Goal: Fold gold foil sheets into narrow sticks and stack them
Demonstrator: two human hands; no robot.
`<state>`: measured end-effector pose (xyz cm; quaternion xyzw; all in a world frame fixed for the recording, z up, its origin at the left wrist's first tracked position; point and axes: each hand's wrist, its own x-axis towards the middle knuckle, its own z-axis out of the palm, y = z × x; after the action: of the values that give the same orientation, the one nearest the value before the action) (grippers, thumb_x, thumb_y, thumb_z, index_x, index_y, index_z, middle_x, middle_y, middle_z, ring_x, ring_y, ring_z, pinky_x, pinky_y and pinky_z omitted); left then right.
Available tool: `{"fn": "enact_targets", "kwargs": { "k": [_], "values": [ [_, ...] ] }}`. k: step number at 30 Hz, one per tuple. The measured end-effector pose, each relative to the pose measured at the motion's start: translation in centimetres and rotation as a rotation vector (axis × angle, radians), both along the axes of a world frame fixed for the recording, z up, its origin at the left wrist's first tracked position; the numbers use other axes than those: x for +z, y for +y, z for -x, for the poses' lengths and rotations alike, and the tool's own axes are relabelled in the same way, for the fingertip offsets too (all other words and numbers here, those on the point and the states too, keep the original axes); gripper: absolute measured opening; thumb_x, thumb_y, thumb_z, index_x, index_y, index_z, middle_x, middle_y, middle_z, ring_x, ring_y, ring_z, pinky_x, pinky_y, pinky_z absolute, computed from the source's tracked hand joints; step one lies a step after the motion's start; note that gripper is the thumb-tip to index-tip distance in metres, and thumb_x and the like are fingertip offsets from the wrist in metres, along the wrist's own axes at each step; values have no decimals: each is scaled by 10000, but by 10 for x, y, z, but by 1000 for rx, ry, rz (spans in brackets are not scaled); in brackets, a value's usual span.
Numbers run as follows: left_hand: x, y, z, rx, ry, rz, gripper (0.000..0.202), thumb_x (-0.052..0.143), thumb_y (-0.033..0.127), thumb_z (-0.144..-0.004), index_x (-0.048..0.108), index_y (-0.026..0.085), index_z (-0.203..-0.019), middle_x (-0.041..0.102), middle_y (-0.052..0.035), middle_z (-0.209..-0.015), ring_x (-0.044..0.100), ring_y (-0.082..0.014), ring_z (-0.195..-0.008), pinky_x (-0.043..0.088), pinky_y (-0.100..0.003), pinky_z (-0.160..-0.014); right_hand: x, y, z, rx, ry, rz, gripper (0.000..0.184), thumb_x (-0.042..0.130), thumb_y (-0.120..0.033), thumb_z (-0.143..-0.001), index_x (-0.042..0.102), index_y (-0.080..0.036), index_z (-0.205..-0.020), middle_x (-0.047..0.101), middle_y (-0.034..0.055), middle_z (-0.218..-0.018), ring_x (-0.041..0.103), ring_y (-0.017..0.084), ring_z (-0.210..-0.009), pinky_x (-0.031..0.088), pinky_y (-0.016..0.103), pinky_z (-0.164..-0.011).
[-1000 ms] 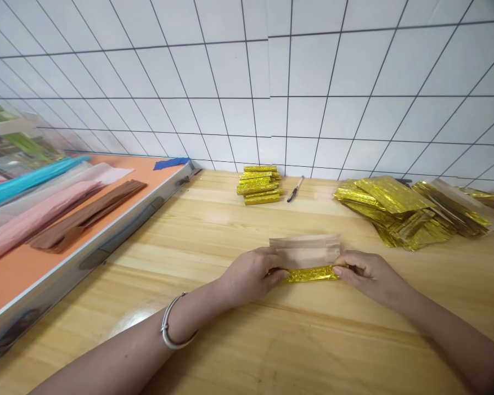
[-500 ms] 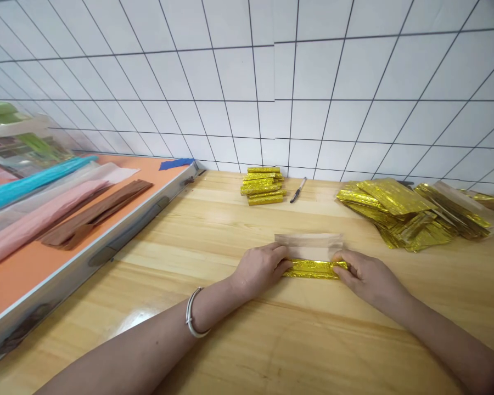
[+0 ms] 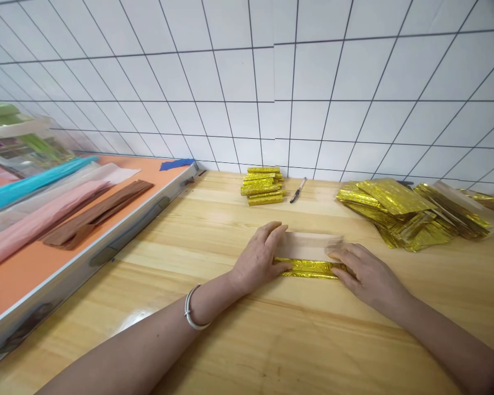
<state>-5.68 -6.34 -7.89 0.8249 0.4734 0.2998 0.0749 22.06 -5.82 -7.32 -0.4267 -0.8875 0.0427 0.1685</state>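
A flat gold foil strip [image 3: 310, 268] lies on the table in front of me, with a pale translucent wrapper flap [image 3: 307, 245] spread along its far side. At its left end, my left hand [image 3: 261, 255] holds the gold edge under the thumb, while its fingers reach up beside the flap. My right hand [image 3: 364, 271] has the right end, thumb at the gold and curled fingers over the flap's corner. The right fingertips are slightly blurred. Both ends of the strip are partly hidden by my hands.
Several rolled gold packs [image 3: 263, 186] are stacked by the tiled wall, beside a pen [image 3: 298, 190]. At the right lies a heap of flat gold packs [image 3: 399, 211]. A raised orange board [image 3: 140, 170] on the left bears brown folded paper [image 3: 102, 211], pink and turquoise rolls.
My left fingers have opened upward away from the gold strip to the flap's left edge. The right fingers have spread a little onto the flap. The strip stays in nearly the same place.
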Motion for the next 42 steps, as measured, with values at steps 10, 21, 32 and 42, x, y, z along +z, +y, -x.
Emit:
{"fn": "enact_targets", "kwargs": {
  "k": [10, 21, 32, 42],
  "values": [
    [8, 2, 4, -199, 138, 11, 303, 535, 259, -851, 540, 204, -1149, 581, -80, -1064, 503, -210, -1006, 404, -374, -887, 2, 0, -1, 47, 36, 41, 272, 463, -249, -873, 561, -231, -1126, 604, 74, -1055, 549, 211, -987, 470, 382, -863],
    [8, 1, 5, -235, 205, 36, 245, 456, 343, -902, 608, 201, -1032, 628, -64, -994, 536, -183, -960, 388, -339, -878, 13, -6, 2, 68, -31, 29, 249, 454, -309, -889, 603, -230, -1072, 603, 73, -901, 548, 212, -870, 473, 357, -756],
    [26, -19, -5, -206, 303, 128, 235, 466, 337, -880, 555, 196, -1044, 580, -53, -959, 564, -171, -879, 466, -271, -752, 27, -14, 9, 18, -161, -114, 283, 530, -336, -837, 627, -203, -1067, 601, 124, -1070, 505, 290, -967, 433, 463, -810],
    [40, -44, -21, -283, 301, 335, 240, 448, 397, -889, 557, 201, -978, 594, -28, -834, 587, -149, -700, 441, -234, -621, 10, -38, 29, 44, -34, 17, 418, 483, -350, -868, 520, -162, -1239, 512, 132, -1278, 418, 276, -1191, 390, 478, -990]
  ]
}}
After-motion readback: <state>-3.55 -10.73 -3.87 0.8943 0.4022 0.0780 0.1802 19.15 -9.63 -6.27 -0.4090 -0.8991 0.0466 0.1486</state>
